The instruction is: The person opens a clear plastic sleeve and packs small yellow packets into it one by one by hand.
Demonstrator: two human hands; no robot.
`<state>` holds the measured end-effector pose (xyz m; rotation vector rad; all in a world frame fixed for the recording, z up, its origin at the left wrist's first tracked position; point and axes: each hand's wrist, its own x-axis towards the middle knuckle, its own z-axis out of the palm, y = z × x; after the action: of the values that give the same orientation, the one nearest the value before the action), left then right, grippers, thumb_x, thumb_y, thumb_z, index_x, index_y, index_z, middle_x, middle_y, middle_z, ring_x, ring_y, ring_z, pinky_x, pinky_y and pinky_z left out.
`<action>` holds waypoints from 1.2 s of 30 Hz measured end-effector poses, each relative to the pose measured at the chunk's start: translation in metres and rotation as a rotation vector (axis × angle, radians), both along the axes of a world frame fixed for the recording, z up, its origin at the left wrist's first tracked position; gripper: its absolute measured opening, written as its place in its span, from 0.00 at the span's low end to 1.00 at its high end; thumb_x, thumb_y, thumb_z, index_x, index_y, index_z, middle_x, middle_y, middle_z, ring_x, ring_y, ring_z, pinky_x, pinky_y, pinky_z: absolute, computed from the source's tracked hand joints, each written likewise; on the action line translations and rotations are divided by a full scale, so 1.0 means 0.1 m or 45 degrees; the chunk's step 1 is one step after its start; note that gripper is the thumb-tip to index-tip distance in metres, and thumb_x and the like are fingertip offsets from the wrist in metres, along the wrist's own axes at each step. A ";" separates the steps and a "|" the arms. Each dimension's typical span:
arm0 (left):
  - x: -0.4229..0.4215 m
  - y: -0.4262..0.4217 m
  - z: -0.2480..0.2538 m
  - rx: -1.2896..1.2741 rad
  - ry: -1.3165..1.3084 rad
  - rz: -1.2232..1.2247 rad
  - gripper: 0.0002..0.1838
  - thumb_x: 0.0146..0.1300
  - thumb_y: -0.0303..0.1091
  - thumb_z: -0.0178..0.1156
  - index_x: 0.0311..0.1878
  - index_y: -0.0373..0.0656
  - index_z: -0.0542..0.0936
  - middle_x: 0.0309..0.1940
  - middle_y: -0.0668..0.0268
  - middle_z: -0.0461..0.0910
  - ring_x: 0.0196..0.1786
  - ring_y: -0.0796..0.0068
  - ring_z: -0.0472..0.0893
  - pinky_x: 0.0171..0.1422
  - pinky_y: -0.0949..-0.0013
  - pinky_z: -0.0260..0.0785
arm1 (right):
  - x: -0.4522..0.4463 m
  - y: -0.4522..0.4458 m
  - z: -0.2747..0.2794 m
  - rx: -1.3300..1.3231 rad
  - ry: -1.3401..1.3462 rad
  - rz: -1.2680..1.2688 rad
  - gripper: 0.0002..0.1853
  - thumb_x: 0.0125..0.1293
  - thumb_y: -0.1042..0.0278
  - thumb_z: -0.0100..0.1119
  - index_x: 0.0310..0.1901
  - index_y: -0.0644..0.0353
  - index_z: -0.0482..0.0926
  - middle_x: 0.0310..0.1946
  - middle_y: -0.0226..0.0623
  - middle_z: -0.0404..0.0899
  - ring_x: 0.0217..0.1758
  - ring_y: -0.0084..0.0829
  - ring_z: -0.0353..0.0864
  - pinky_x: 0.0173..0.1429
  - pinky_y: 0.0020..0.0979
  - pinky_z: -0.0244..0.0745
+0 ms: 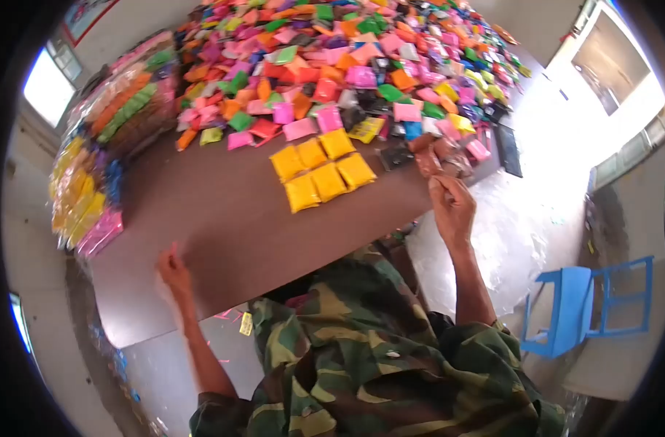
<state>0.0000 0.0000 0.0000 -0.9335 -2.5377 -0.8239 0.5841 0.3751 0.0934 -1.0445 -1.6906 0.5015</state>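
My right hand (pixel 454 207) is at the table's right side, with thumb and fingertips pinched at the near edge of a brown packet (pixel 428 163). More brown packets lie just behind it, and a black packet (pixel 396 156) is to their left. My left hand (pixel 174 273) is over the table's left front part, away from the packets. It is smeared by motion, so its finger positions are unclear. Between the hands, several yellow packets (pixel 328 180) lie flat in two neat rows on the brown table (pixel 208 211).
A large heap of small colourful packets (pixel 332 73) covers the back of the table. Clear bags of sorted packets (pixel 92 182) stand at the left edge. A blue chair (pixel 565 309) and plastic sheeting (pixel 485 240) are on the right. A dark flat object (pixel 509 151) lies by the right edge.
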 end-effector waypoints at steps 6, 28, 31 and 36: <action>0.60 0.33 0.44 0.002 0.212 -0.106 0.13 0.70 0.25 0.62 0.56 0.39 0.84 0.53 0.53 0.85 0.58 0.49 0.83 0.59 0.53 0.77 | 0.64 0.41 0.21 -0.248 -0.217 -0.095 0.14 0.74 0.59 0.68 0.42 0.64 0.89 0.32 0.40 0.86 0.36 0.27 0.84 0.42 0.32 0.79; 2.21 1.51 1.47 0.019 0.345 -0.423 0.14 0.77 0.30 0.62 0.62 0.37 0.84 0.58 0.55 0.86 0.60 0.54 0.85 0.65 0.56 0.77 | 2.74 -0.42 -1.80 -1.390 -1.304 0.023 0.43 0.52 0.36 0.78 0.65 0.54 0.83 0.58 0.46 0.88 0.65 0.49 0.85 0.69 0.44 0.78; 2.40 1.72 1.60 0.029 0.336 -0.504 0.14 0.77 0.29 0.63 0.61 0.37 0.84 0.58 0.55 0.86 0.57 0.57 0.86 0.62 0.58 0.79 | 2.77 -0.40 -1.87 -1.432 -1.160 0.066 0.33 0.52 0.42 0.78 0.56 0.53 0.88 0.51 0.44 0.91 0.57 0.47 0.88 0.63 0.45 0.82; 2.63 2.04 1.73 0.094 0.339 -0.662 0.13 0.76 0.27 0.63 0.60 0.37 0.85 0.57 0.56 0.87 0.54 0.60 0.87 0.59 0.61 0.80 | 3.08 -0.17 -1.61 -1.252 -0.831 0.091 0.18 0.51 0.52 0.75 0.37 0.58 0.90 0.37 0.49 0.88 0.45 0.46 0.87 0.55 0.42 0.81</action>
<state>0.2631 0.2043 0.1729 -1.5937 -2.0465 -0.8510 0.8926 0.3580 -0.0672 -2.0130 -2.0753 1.2015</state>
